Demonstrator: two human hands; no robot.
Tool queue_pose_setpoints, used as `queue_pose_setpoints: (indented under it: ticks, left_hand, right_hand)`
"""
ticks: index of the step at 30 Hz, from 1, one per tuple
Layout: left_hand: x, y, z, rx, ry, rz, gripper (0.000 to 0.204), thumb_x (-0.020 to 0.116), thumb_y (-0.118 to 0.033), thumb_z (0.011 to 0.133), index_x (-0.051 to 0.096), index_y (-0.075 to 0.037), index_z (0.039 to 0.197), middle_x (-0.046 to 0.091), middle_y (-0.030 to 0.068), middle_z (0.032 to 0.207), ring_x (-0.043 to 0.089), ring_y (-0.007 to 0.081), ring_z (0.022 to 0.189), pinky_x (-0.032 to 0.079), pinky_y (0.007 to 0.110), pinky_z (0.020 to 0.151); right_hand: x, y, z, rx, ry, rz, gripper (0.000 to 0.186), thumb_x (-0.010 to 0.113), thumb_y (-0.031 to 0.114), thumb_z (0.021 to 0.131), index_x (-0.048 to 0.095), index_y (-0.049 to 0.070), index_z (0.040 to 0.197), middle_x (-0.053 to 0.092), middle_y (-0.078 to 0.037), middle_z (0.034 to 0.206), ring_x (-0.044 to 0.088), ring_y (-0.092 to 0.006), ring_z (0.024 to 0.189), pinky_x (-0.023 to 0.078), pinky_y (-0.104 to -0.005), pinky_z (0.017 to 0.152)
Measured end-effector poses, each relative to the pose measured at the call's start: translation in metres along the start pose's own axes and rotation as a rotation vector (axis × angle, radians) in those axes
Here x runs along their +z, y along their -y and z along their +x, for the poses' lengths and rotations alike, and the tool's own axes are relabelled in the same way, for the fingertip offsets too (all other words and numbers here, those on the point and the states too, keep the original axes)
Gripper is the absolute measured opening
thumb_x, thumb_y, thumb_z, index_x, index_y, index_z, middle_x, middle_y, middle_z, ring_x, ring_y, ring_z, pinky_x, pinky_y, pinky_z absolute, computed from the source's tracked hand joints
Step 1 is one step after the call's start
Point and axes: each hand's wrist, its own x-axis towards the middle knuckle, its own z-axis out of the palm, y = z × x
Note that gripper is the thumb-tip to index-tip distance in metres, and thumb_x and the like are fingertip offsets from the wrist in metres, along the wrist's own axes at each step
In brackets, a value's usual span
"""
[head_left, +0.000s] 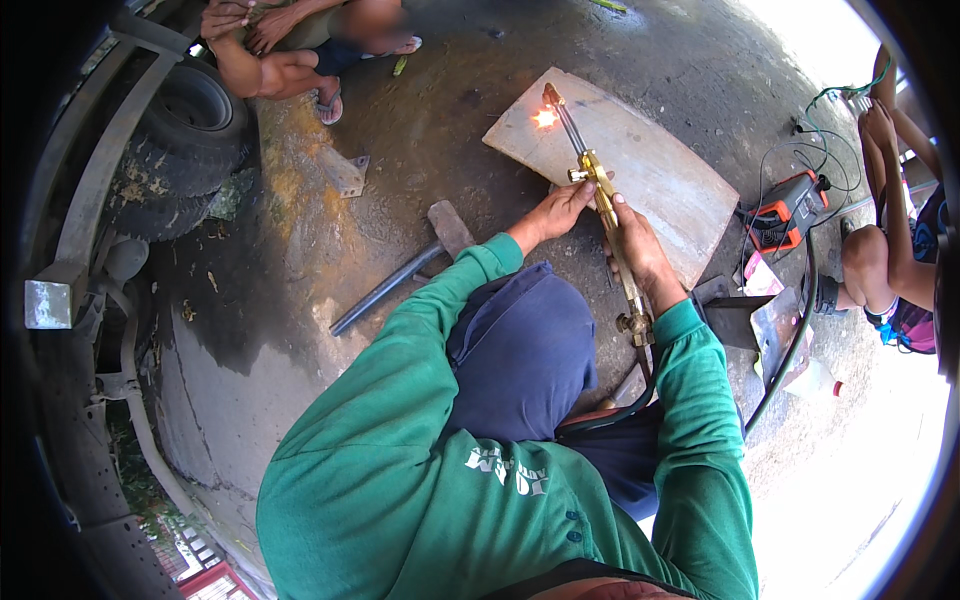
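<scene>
A brass cutting torch (pixel 601 203) slants away from me, its tip over the far left part of a flat metal plate (pixel 660 170) on the ground. Bright orange sparks (pixel 544 119) glow on the plate by the tip. My right hand (pixel 641 250) is closed round the torch's handle. Farther forward, my left hand (pixel 556 214) has its fingers closed at the torch body near the side valve knob; the exact grip is partly hidden. Hoses run from the torch's rear end back beside my knee. A sledgehammer (pixel 452 229) with a dark handle lies to my left.
A person (pixel 290 75) squats at the far left; another person (pixel 890 240) sits at the right. An orange and black machine (pixel 790 212) with cables stands right of the plate. Nearby lie metal scraps (pixel 740 322) and a hose (pixel 797 345). A tyre (pixel 185 105) and vehicle frame occupy the left.
</scene>
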Motion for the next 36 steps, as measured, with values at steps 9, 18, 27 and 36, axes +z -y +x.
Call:
queue_pose_setpoints:
  ticks: [9,18,27,36]
  left_hand:
    - [0.000,-0.001,0.000,0.007,0.000,0.009,0.072,0.027,-0.059,0.111,0.045,-0.005,0.156,0.056,0.0133,0.149,0.051,0.0239,0.138,0.039,0.038,0.117]
    - [0.000,0.002,0.000,0.021,0.000,0.024,0.072,0.026,-0.058,0.111,0.045,-0.005,0.156,0.057,0.0128,0.149,0.051,0.0237,0.138,0.038,0.039,0.117]
    - [-0.001,0.002,0.000,-0.005,-0.003,0.030,0.071,0.026,-0.058,0.111,0.046,-0.007,0.155,0.057,0.0129,0.149,0.051,0.0238,0.138,0.038,0.039,0.118]
    - [-0.001,0.013,-0.001,-0.001,-0.041,-0.004,0.067,0.031,-0.056,0.112,0.050,-0.006,0.152,0.061,0.0124,0.143,0.053,0.0230,0.135,0.039,0.038,0.116]
  right_hand:
    - [-0.001,-0.002,0.002,-0.004,0.002,0.004,0.065,0.036,0.067,0.105,0.057,0.008,0.123,0.052,-0.004,0.067,0.050,-0.0164,0.048,0.043,-0.0344,0.041]
    - [-0.001,-0.003,0.004,-0.005,0.000,0.002,0.064,0.037,0.067,0.105,0.057,0.008,0.119,0.053,-0.004,0.068,0.051,-0.0169,0.047,0.043,-0.0347,0.041]
    - [0.001,-0.001,0.000,-0.012,-0.002,0.007,0.062,0.037,0.065,0.106,0.057,0.008,0.120,0.053,-0.004,0.067,0.051,-0.0167,0.047,0.043,-0.0347,0.041]
    - [0.001,-0.002,0.002,-0.016,-0.002,0.009,0.062,0.037,0.065,0.106,0.057,0.007,0.117,0.053,-0.004,0.067,0.050,-0.0168,0.046,0.043,-0.0347,0.040]
